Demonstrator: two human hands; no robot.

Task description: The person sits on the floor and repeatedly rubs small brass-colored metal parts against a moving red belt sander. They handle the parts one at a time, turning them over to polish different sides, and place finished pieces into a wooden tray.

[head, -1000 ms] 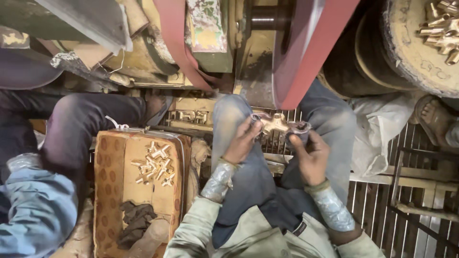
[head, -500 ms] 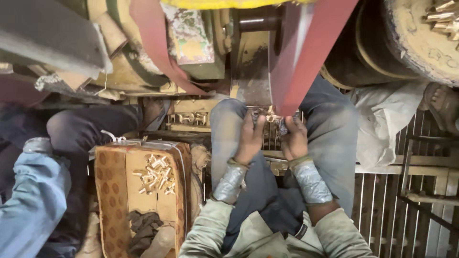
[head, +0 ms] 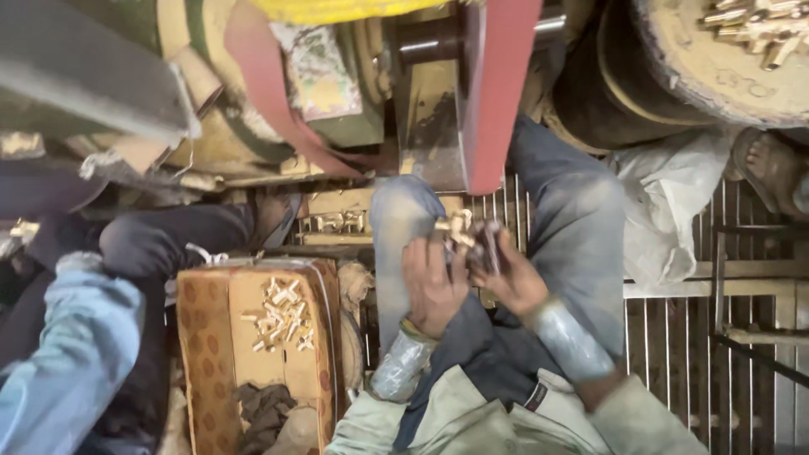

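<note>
My left hand (head: pixel 434 282) and my right hand (head: pixel 510 278) meet between my knees, just below a red sanding belt (head: pixel 497 93). Both grip a small brass fitting (head: pixel 459 229) with short cross arms; its top sticks out above my fingers. Tape is wrapped around both of my wrists. Left of my left knee stands a cardboard box (head: pixel 211 337) holding several more brass fittings (head: pixel 282 313) and a dark rag (head: pixel 261 409).
A person in a blue sleeve (head: pixel 67 354) and dark trousers sits at the left. A round tray (head: pixel 674 67) of brass parts lies at the top right, beside a bare foot (head: pixel 771 168). Metal grating (head: pixel 674 337) covers the floor at the right. Machine housing fills the top.
My hands have drawn closer together around the fitting and shifted down from the belt. The view has swung, and the blue sleeve at the left has come further in.
</note>
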